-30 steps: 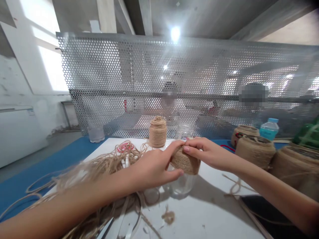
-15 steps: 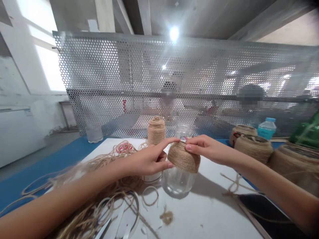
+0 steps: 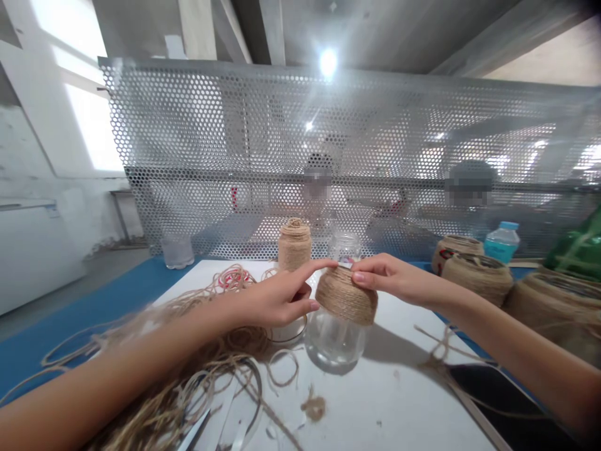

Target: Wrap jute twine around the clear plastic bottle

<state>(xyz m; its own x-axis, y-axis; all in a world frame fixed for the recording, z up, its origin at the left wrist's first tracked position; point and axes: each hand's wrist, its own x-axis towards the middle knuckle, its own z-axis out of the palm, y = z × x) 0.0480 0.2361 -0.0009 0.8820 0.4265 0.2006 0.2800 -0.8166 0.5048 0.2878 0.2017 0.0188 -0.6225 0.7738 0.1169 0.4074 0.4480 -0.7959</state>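
A glass jar [image 3: 335, 341] stands on the white table [image 3: 404, 401], its upper half wound with jute twine [image 3: 346, 297]. My left hand [image 3: 277, 297] reaches in from the left; its forefinger is stretched out onto the top of the twine wrap and the thumb rests against the wrap's side. My right hand [image 3: 389, 279] comes from the right with its fingers pinched together on the top edge of the wrap. A loose heap of jute twine [image 3: 197, 351] lies under my left forearm.
A fully wrapped jar [image 3: 294, 244] and a bare glass jar [image 3: 346, 247] stand behind. Several twine-covered jars [image 3: 476, 279] and a water bottle [image 3: 503, 241] sit at the right. A perforated metal screen [image 3: 328, 156] closes the back; people sit beyond it. A dark flat object [image 3: 498, 401] lies front right.
My left hand has let go of the wrapped part it was cupping and now only touches it with forefinger and thumb. The jar stands more upright, its clear lower half showing.
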